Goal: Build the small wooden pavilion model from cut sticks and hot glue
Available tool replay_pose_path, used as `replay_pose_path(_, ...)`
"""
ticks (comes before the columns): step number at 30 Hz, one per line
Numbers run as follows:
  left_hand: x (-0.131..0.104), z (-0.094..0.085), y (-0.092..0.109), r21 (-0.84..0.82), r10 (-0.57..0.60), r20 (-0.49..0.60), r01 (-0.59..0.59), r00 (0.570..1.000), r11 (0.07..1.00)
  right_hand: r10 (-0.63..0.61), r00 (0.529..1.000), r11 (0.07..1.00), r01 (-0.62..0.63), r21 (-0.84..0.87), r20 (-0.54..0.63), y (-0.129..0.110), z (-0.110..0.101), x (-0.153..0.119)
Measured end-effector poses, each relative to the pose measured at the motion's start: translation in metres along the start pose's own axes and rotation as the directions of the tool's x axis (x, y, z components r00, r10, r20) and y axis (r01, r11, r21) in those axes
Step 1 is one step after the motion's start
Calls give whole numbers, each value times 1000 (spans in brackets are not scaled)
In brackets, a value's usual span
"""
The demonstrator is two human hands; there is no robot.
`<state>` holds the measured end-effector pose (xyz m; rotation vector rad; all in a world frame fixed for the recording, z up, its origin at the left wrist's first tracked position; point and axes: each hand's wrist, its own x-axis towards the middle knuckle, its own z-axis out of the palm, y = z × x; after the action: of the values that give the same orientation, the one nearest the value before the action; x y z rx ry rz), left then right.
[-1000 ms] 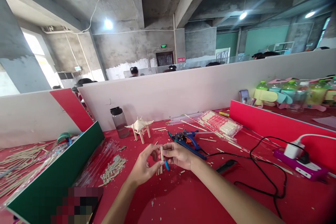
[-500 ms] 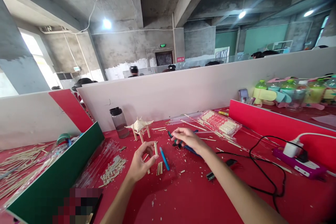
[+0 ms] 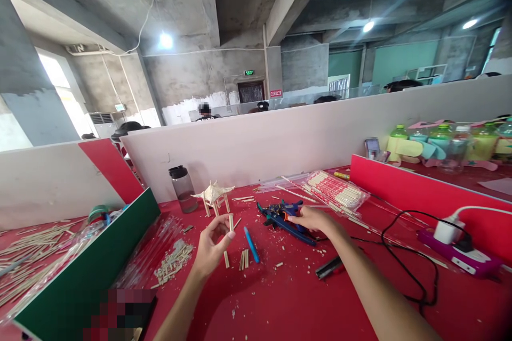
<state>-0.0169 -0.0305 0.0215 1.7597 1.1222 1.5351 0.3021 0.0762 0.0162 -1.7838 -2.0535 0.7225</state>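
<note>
My left hand (image 3: 214, 244) pinches a short wooden stick (image 3: 231, 222) upright between thumb and fingers. My right hand (image 3: 314, 219) has its fingers closed at the orange part of a dark blue glue gun (image 3: 296, 232), which lies among other blue-green tools (image 3: 274, 213). A small pavilion model (image 3: 216, 194) made of sticks stands on legs behind my left hand. Between the hands lie a blue pen (image 3: 252, 245) and several short cut sticks (image 3: 244, 259).
A heap of stick offcuts (image 3: 174, 264) lies at left by a green divider (image 3: 92, 266). A dark bottle (image 3: 183, 189) stands at the back. Wrapped wooden sticks (image 3: 338, 189), a black cutter (image 3: 330, 267), a black cable (image 3: 400, 256) and a purple power strip (image 3: 460, 253) are at right.
My right hand has moved right and down onto the glue gun, uncovering the tools. My left hand has shifted slightly left with the stick still pinched.
</note>
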Motion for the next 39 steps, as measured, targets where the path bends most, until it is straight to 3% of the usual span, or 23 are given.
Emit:
replay_pose_path(2, 0, 1, 0, 1, -8, 11, 8, 1000, 1000, -34, 999, 999, 34, -11, 9, -1, -1, 1)
replay_pose_path(5, 1, 3, -3, 4, -19, 33, 19, 999, 1000, -102, 990, 995, 103, 7, -102, -4, -3, 3)
replay_pose_path(8, 2, 5, -5, 2, -30, 44, 30, 999, 1000, -136, 970, 954, 183, 236, -203, -11, -6, 3)
replay_pose_path(9, 2, 5, -5, -2, -34, 44, 34, 998, 999, -147, 968, 902, 215, 375, -202, -14, -6, 2)
replay_pose_path(11, 2, 6, -4, -10, -46, 46, 46, 998, 999, -206, 964, 703, 265, 660, -167, -22, -4, -3)
replay_pose_path(14, 1, 7, -2, -11, -55, 55, 56, 997, 998, -363, 915, 418, 327, 848, -173, -36, 0, -13)
replay_pose_path(20, 0, 7, -3, -1, -71, 59, 72, 996, 997, -524, 840, 203, 283, 937, -140, -57, 9, -30)
replay_pose_path(23, 0, 6, -1, 1, -58, 45, 58, 997, 998, -569, 814, 241, 304, 922, -120, -63, 15, -33)
replay_pose_path(28, -1, 4, 1, 1, -46, 35, 46, 998, 999, -551, 831, 457, 379, 805, -79, -69, 24, -34)
replay_pose_path(35, -1, 3, 1, -22, -45, 50, 46, 998, 999, -491, 849, 638, 503, 583, -196, -76, 25, -37)
replay_pose_path(39, -1, 4, 4, -4, -54, 41, 55, 998, 999, -491, 832, 687, 552, 473, -259, -77, 24, -40)
